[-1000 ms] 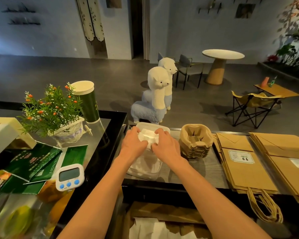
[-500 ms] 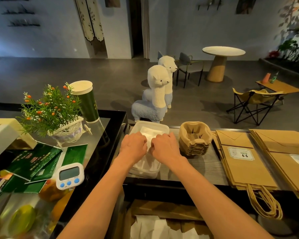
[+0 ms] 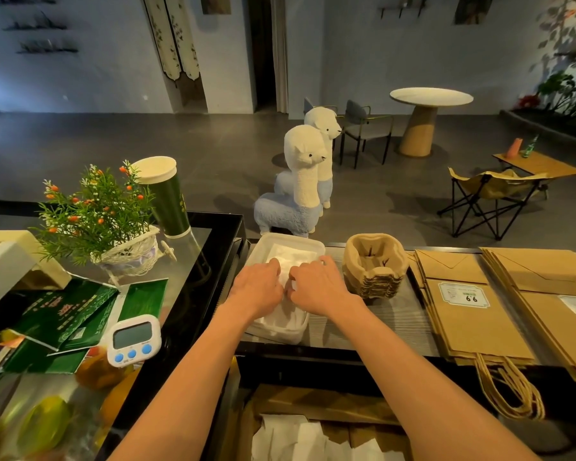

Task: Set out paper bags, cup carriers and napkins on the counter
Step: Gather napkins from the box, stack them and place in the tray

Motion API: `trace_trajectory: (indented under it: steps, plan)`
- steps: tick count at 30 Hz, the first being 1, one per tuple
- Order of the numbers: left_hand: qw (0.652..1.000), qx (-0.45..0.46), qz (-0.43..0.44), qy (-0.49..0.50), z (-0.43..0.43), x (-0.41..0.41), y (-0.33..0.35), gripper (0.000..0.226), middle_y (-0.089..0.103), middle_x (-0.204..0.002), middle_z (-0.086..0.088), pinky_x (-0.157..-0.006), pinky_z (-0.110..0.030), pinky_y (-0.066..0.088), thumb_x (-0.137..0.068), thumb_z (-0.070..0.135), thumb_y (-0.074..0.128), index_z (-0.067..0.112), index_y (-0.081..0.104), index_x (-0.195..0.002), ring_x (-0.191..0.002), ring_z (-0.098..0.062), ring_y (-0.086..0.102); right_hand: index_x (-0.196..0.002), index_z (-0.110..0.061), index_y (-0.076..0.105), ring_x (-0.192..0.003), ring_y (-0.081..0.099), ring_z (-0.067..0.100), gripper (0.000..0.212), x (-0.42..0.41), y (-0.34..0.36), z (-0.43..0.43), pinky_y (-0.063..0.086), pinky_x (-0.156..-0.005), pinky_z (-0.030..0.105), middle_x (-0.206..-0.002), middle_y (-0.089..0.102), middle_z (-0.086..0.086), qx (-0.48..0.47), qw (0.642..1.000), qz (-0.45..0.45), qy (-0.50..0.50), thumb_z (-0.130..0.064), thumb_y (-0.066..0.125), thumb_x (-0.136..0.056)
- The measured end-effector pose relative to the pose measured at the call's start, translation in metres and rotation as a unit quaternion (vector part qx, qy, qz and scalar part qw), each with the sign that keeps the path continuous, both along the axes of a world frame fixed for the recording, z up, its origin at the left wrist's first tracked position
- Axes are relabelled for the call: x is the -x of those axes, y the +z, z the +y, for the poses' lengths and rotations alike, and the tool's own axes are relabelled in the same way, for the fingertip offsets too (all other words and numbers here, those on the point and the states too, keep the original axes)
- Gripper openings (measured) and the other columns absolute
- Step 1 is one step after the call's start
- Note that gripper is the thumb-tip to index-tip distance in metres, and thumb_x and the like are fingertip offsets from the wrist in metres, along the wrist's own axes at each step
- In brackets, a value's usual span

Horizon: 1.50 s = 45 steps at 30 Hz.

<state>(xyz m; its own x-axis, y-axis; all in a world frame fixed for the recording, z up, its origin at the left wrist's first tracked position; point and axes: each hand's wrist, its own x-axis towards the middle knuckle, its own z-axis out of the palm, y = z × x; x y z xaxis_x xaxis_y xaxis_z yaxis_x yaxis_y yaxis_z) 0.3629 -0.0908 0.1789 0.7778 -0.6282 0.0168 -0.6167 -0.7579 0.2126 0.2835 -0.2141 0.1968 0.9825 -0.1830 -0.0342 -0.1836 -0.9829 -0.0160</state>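
Note:
A clear plastic tub (image 3: pixel 308 247) stands on the counter (image 3: pixel 393 324) with white napkins (image 3: pixel 296 257) stacked inside. My left hand (image 3: pixel 258 287) and my right hand (image 3: pixel 318 286) lie side by side on top of the napkins, palms down, fingers pressing into the stack. Right of the tub sits a stack of brown pulp cup carriers (image 3: pixel 374 267). Further right lie two flat piles of brown paper bags (image 3: pixel 469 314) (image 3: pixel 552 284), handles hanging over the near edge.
A glass-topped case (image 3: pixel 193 261) on the left holds a small potted plant (image 3: pixel 103 221), a green canister (image 3: pixel 167 197), green packets (image 3: pixel 77 311) and a white timer (image 3: pixel 134 339). Below the counter a box (image 3: pixel 313 404) holds more white paper (image 3: pixel 293 440). Two alpaca figures (image 3: pixel 300 181) stand beyond.
Both hands have lowered the napkins from above the tub down into it and now press on the stack. The view has tilted slightly.

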Motion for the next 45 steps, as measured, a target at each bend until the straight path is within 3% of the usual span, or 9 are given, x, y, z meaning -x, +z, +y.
trace_trajectory:
  steps: [8,14,20,26,29,33,39,41,45]
  plan:
    - [0.998,0.014,-0.048,-0.022,-0.001,-0.001,0.004,0.030,0.054,-0.136,0.004,-0.102,-0.035,0.048,-0.102,0.030,0.057,0.023,0.063,-0.130,-0.116,-0.015,0.056,-0.131,-0.021,0.063,-0.123,0.049,0.027,0.037,-0.001,-0.005,-0.001,0.033,-0.110,0.044,-0.132,0.056,0.009,0.018,0.999,-0.026,0.008,-0.040,0.050,-0.102]
    - [1.000,-0.001,-0.009,-0.011,0.003,0.003,0.008,0.029,0.060,-0.134,0.005,-0.095,-0.035,0.053,-0.105,0.034,0.050,0.026,0.064,-0.129,-0.112,-0.018,0.061,-0.123,-0.027,0.068,-0.110,0.054,0.023,0.028,-0.001,-0.003,0.004,0.036,-0.102,0.041,-0.119,0.064,0.004,0.003,0.999,-0.037,0.009,-0.037,0.052,-0.103]
    - [0.997,0.002,0.074,-0.006,0.010,-0.002,0.007,0.029,0.059,-0.135,0.007,-0.098,-0.037,0.045,-0.101,0.035,0.054,0.031,0.057,-0.129,-0.115,-0.019,0.058,-0.120,-0.027,0.070,-0.106,0.057,0.023,0.028,-0.001,0.000,0.003,0.036,-0.102,0.041,-0.116,0.064,0.003,0.028,0.999,0.003,0.023,-0.039,0.058,-0.097]
    - [0.997,0.021,0.072,0.018,0.010,0.004,0.007,0.021,0.063,-0.121,0.004,-0.090,-0.035,0.051,-0.100,0.035,0.061,0.028,0.062,-0.120,-0.103,-0.018,0.060,-0.124,-0.023,0.063,-0.113,0.059,0.026,0.028,0.000,-0.003,0.012,0.036,-0.107,0.042,-0.120,0.067,0.005,0.032,0.999,-0.018,0.001,-0.031,0.060,-0.098]
    - [0.999,0.036,0.009,-0.003,0.011,0.007,0.008,0.022,0.062,-0.126,0.004,-0.093,-0.036,0.051,-0.099,0.034,0.064,0.024,0.067,-0.118,-0.106,-0.018,0.059,-0.124,-0.022,0.064,-0.115,0.055,0.026,0.028,0.004,-0.001,0.012,0.038,-0.103,0.040,-0.122,0.063,0.006,0.034,0.999,-0.040,0.004,-0.029,0.060,-0.098]
    - [0.999,0.018,0.032,-0.013,0.017,0.012,0.006,0.027,0.061,-0.135,0.003,-0.097,-0.038,0.049,-0.104,0.033,0.054,0.026,0.063,-0.128,-0.115,-0.021,0.059,-0.118,-0.024,0.072,-0.108,0.060,0.023,0.025,0.009,0.000,0.015,0.040,-0.100,0.038,-0.116,0.068,0.003,0.027,0.999,-0.041,-0.001,-0.032,0.058,-0.099]
    - [0.996,-0.029,0.077,-0.018,0.019,0.016,0.015,0.033,0.062,-0.136,-0.003,-0.097,-0.040,0.048,-0.107,0.030,0.045,0.027,0.057,-0.138,-0.117,-0.024,0.060,-0.120,-0.023,0.070,-0.107,0.060,0.024,0.029,0.017,0.010,0.019,0.039,-0.098,0.039,-0.117,0.067,0.005,0.018,1.000,0.000,0.016,-0.035,0.051,-0.101]
    - [0.998,0.008,0.059,-0.010,0.021,0.025,0.016,0.037,0.058,-0.143,-0.002,-0.103,-0.042,0.047,-0.106,0.028,0.049,0.024,0.054,-0.142,-0.125,-0.024,0.057,-0.126,-0.024,0.066,-0.112,0.057,0.024,0.030,0.024,0.013,0.021,0.039,-0.099,0.039,-0.122,0.065,0.004,0.002,0.999,-0.041,0.000,-0.033,0.050,-0.102]
    - [0.990,0.143,-0.019,0.001,0.028,0.047,0.007,0.036,0.057,-0.143,0.004,-0.107,-0.036,0.044,-0.102,0.027,0.057,0.023,0.057,-0.138,-0.126,-0.017,0.056,-0.128,-0.025,0.064,-0.123,0.053,0.020,0.028,0.048,0.010,0.026,0.040,-0.103,0.038,-0.133,0.059,-0.002,-0.139,0.976,-0.155,-0.063,-0.025,0.054,-0.101]
